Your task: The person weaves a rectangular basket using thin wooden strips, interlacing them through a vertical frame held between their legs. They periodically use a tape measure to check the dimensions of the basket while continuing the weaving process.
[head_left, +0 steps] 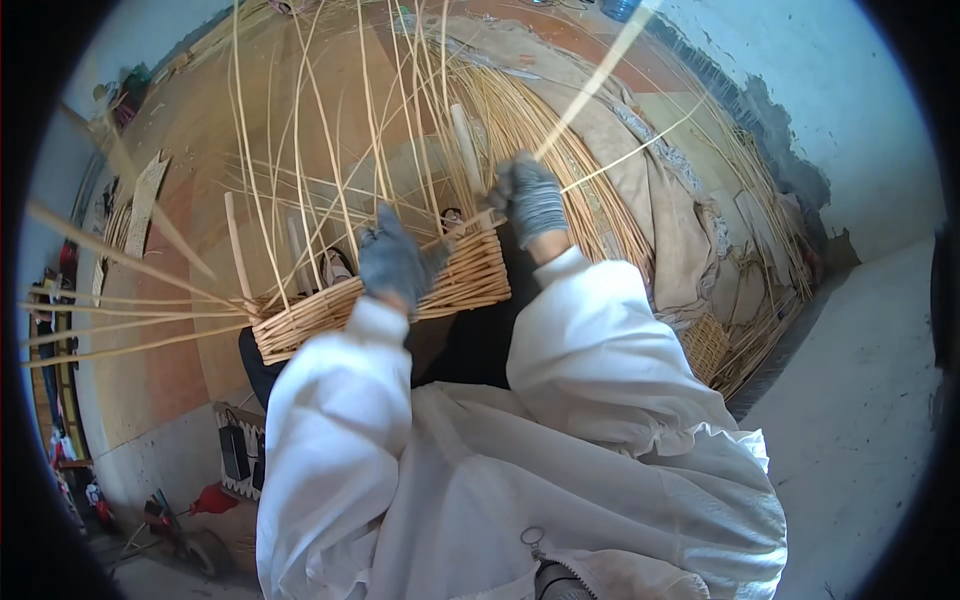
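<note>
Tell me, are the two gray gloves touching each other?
Apart. The head view shows a clear gap between the left gloved hand and the right gloved hand, with part of the wicker basket visible there.

a broad floor of smooth tan and reddish-brown sections (160,340) spreads through the room, its lines bent by the lens. along its right edge rises a pale blue-white plastered wall (870,130), with a rough grey cement band (795,165) low down — ragged along its upper border. another pale bluish wall (150,45) closes the floor's far left corner. a wide, rumpled beige cloth (640,190) lies over the floor's right part, and a blue translucent container (620,8) stands at its far edge. near the left corner shows a dark round wheel (207,552) — the light is soft and cool.
</note>
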The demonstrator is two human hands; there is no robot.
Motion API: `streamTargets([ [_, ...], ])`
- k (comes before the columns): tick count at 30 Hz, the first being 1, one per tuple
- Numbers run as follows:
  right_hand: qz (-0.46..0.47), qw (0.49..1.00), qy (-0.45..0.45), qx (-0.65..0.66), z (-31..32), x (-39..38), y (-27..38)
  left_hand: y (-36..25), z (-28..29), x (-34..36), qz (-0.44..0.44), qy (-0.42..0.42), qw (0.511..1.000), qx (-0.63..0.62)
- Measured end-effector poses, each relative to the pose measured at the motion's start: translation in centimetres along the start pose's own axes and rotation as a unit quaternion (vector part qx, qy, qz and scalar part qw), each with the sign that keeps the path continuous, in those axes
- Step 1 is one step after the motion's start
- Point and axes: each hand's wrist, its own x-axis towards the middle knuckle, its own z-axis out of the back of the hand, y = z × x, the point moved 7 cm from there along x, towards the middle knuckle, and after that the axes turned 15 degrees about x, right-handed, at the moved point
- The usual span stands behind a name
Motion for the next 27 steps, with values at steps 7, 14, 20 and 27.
streamTargets([
  [7,-0.075,0.961,-0.084,0.252,5.2,-2.1,-1.7,-3.8,-0.2,-4.5,-0.17,-0.03,0.985,-0.017],
  [14,0.134,0.903,0.05,-0.406,-12.7,-10.9,1.6,14.7,6.8,-14.7,0.023,-0.411,0.89,-0.196],
  [20,0.164,0.798,0.242,-0.528,-25.8,-10.6,-11.6,23.7,-0.6,-9.3,-0.091,-0.126,0.97,-0.189],
  [27,0.274,0.539,0.48,-0.635,-36.5,-16.9,-19.6,25.5,-6.0,-6.6,-0.137,0.053,0.989,-0.006],
])
